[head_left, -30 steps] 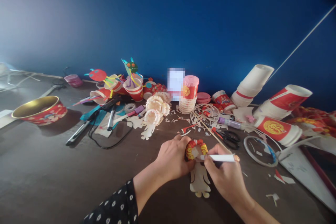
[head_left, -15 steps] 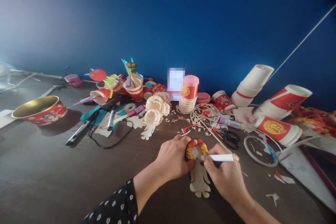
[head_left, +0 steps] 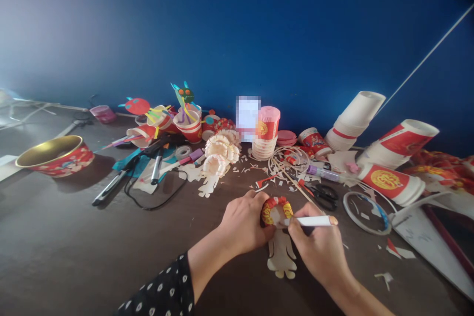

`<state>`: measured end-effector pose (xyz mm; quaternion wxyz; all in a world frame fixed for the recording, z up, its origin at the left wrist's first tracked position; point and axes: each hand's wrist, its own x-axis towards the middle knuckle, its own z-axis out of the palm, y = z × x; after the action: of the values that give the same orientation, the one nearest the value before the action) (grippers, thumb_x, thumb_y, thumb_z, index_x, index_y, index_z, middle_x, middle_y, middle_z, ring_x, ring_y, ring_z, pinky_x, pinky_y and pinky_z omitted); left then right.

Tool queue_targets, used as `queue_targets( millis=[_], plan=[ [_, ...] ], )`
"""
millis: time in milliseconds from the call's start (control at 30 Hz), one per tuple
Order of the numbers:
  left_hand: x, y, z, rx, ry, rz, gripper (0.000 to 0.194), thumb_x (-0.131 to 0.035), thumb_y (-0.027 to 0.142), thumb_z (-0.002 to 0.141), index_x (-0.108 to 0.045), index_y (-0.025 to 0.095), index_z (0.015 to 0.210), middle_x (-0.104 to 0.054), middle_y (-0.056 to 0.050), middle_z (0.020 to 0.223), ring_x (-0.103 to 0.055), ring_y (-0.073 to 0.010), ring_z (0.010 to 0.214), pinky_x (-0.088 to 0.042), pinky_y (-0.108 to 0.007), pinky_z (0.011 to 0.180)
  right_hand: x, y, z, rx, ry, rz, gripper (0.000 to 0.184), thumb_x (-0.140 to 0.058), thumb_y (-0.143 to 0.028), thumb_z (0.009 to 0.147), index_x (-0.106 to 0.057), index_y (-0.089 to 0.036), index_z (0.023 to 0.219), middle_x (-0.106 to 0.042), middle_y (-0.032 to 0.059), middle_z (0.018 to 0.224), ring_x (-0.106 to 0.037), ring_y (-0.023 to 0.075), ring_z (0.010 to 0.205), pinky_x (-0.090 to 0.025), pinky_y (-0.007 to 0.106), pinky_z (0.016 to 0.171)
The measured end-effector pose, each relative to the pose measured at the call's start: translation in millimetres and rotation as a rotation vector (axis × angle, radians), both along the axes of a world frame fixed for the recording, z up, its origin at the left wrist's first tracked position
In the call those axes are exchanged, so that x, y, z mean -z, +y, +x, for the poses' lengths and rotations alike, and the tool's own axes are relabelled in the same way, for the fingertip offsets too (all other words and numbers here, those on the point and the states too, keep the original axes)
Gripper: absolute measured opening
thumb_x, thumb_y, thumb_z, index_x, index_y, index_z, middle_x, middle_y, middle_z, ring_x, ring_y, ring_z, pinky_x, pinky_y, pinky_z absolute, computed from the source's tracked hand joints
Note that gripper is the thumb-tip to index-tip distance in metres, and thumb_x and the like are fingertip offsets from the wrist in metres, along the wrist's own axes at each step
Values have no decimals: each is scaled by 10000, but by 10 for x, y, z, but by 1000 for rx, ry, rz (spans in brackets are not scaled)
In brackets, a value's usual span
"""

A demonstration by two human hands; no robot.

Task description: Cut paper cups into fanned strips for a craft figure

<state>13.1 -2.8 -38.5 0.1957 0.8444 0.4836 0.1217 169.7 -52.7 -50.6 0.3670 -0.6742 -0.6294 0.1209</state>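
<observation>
A paper-cup figure (head_left: 281, 256) lies on the dark table with its feet toward me. Its round head has a curled red and yellow rim around a pale middle. My left hand (head_left: 246, 224) is closed on the left side of that head, thumb at its lower edge. In my right hand (head_left: 318, 249) is a white marker (head_left: 314, 221), pinched near its tip and lying almost level. The tip is at the pale middle of the head, partly hidden by my fingers. Beyond my left hand lie similar white paper figures (head_left: 215, 165) with curled rims.
Black scissors (head_left: 324, 196) and paper scraps lie beyond my right hand. Stacked paper cups (head_left: 355, 121) lean at the right, near a clear tube coil (head_left: 366, 213). Left are a hot glue gun (head_left: 126, 173), a black-capped marker (head_left: 157, 165) and a gold-lined bowl (head_left: 55, 156).
The marker in my right hand has tilted very slightly. My left hand and the figure stay in place.
</observation>
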Motion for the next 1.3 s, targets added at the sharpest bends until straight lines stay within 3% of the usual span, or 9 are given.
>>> queue_targets(
  millis=[233, 400, 533, 667, 833, 1033, 1300],
  plan=[
    [-18, 0, 2, -4, 0, -13, 386, -546, 410, 642, -496, 224, 977, -551, -41, 891, -560, -217, 803, -412, -307, 652, -33, -10, -6, -3, 40, 44, 162, -511, -261, 708, -450, -204, 569, -470, -44, 447, -446, 111, 418, -330, 219, 434],
    [-11, 9, 10, -17, 5, -22, 351, -565, 368, 613, -509, 236, 934, -554, -27, 858, -562, -211, 785, -407, -298, 645, -19, -48, 41, -17, 368, 163, 173, -497, -302, 759, -476, -197, 623, -482, -35, 478, -445, 106, 427, -342, 207, 404],
    [-6, 13, 11, -33, -28, -3, 340, -567, 357, 611, -504, 230, 920, -553, -24, 843, -560, -201, 773, -401, -289, 639, 15, -34, 61, 65, 615, 210, 159, -514, -313, 788, -487, -196, 684, -462, -47, 515, -456, 96, 473, -386, 202, 460],
    [-15, 27, 5, -41, -64, -5, 388, -589, 359, 598, -496, 228, 951, -559, -20, 857, -554, -191, 757, -398, -288, 642, -32, 4, 25, 106, 765, 252, 144, -471, -356, 831, -484, -217, 868, -507, -41, 603, -437, 87, 465, -422, 221, 489],
    [-8, 57, -20, -33, -127, -8, 439, -601, 332, 603, -483, 213, 1009, -570, -33, 909, -550, -184, 767, -406, -286, 662, -38, 64, 48, 137, 542, 203, 207, -430, -400, 835, -502, -217, 901, -595, 13, 731, -521, 121, 527, -441, 245, 513],
    [13, 96, -68, 30, -163, -26, 486, -644, 353, 599, -477, 218, 1035, -578, -39, 957, -554, -197, 785, -400, -288, 646, 14, 69, 90, 21, 136, -4, 180, -474, -378, 801, -491, -231, 904, -625, 38, 863, -606, 205, 783, -449, 307, 685],
    [-28, 99, -84, 52, -187, -73, 561, -684, 444, 559, -495, 218, 1036, -588, -30, 911, -541, -209, 810, -382, -281, 632, -8, 65, 83, -22, 138, -85, 186, -495, -359, 775, -478, -229, 907, -636, 31, 845, -619, 203, 772, -460, 305, 669]
  ],
)
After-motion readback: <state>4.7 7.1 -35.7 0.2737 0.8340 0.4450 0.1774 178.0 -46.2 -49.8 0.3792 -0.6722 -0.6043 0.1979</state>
